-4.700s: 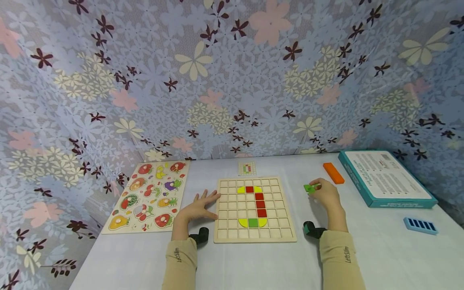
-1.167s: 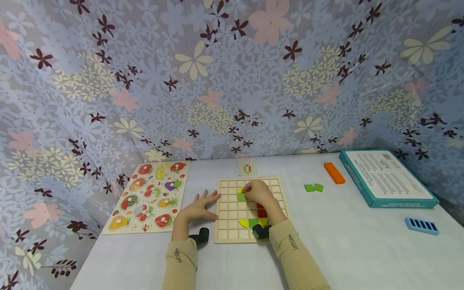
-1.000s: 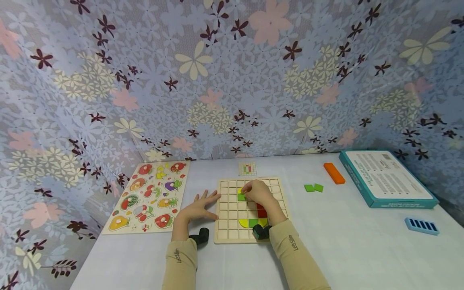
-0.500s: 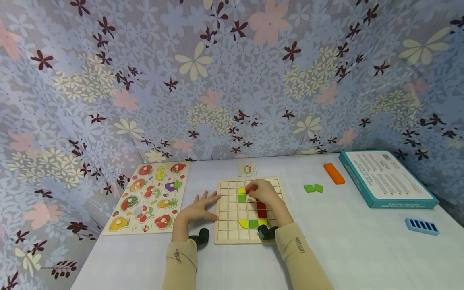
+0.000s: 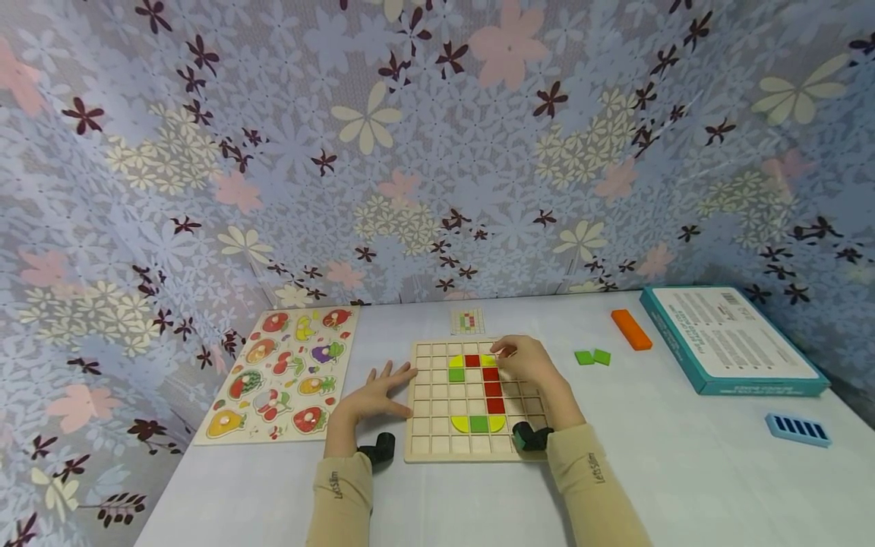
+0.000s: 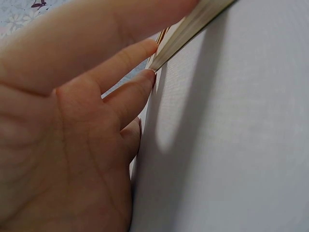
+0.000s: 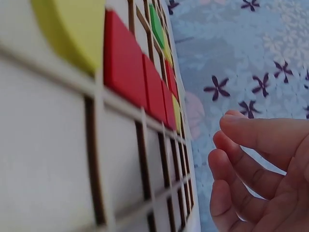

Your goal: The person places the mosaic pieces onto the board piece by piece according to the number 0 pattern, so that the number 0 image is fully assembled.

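Observation:
A wooden grid board [image 5: 478,459] lies flat, holding red square tiles [image 5: 492,390], yellow quarter-round tiles [image 5: 459,424] and green square tiles [image 5: 456,375]. Together they outline a broken ring. My left hand [image 5: 376,395] has spread fingers touching the board's left edge; the left wrist view shows fingertips of this hand [image 6: 87,125] against the edge. Above the board's upper right is my right hand [image 5: 532,363], beside the top right yellow tile. In the right wrist view, the fingers of this hand [image 7: 260,171] are loosely bent, apart from the board, with nothing between them.
Two green tiles [image 5: 592,357] lie right of the board. Further right are an orange block [image 5: 631,329], a teal box [image 5: 745,334] and a blue slotted piece [image 5: 797,430]. A small pattern card [image 5: 468,321] lies behind; a fruit puzzle [image 5: 276,372] lies left.
A green tile has gone from the right side onto the board, below the top left yellow tile. My right hand has left the top red tile and shifted right. My left hand has stayed put.

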